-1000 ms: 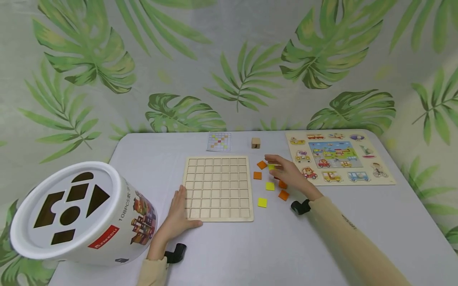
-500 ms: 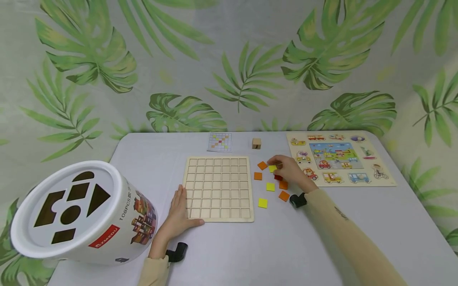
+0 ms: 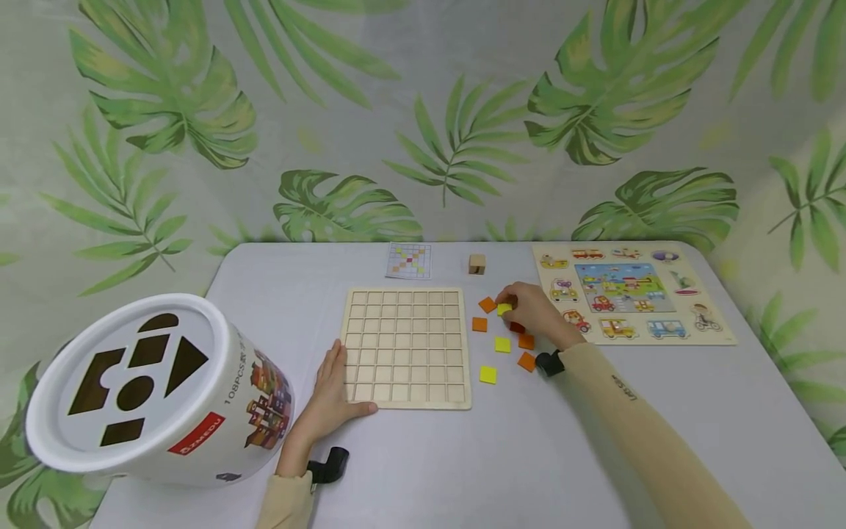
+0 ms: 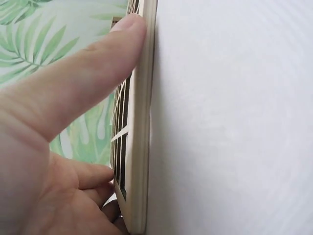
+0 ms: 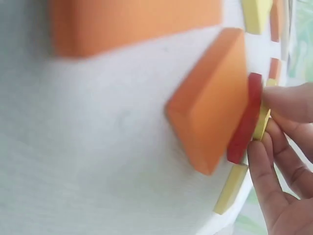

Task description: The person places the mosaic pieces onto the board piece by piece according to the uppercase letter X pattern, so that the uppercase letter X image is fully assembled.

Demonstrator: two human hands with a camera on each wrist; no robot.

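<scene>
My left hand (image 3: 328, 393) rests against the left side of a wooden grid board (image 3: 406, 404), thumb stretched along the front edge; in the left wrist view the thumb (image 4: 93, 68) lies on the board's rim (image 4: 142, 147). My right hand (image 3: 534, 312) is among loose square tiles right of the board. Its thumb and fingers pinch a yellow tile (image 5: 262, 120), also visible in the head view as a yellow tile (image 3: 504, 309). Beside it lies a dark red tile (image 5: 244, 120), partly hidden by the hand in the head view. Orange tiles (image 3: 479, 324) and other yellow tiles (image 3: 502, 344) lie around.
A printed pattern card (image 3: 409, 261) and a small wooden cube (image 3: 476, 264) stand behind the board. At the right back lies a vehicle picture puzzle (image 3: 700, 339). A large white bucket (image 3: 218, 411) with a shape-hole lid stands at the left front.
My right hand has lowered onto the tiles, and its fingertips have closed on the yellow tile near the dark red one. The left hand stays at the board's edge.
</scene>
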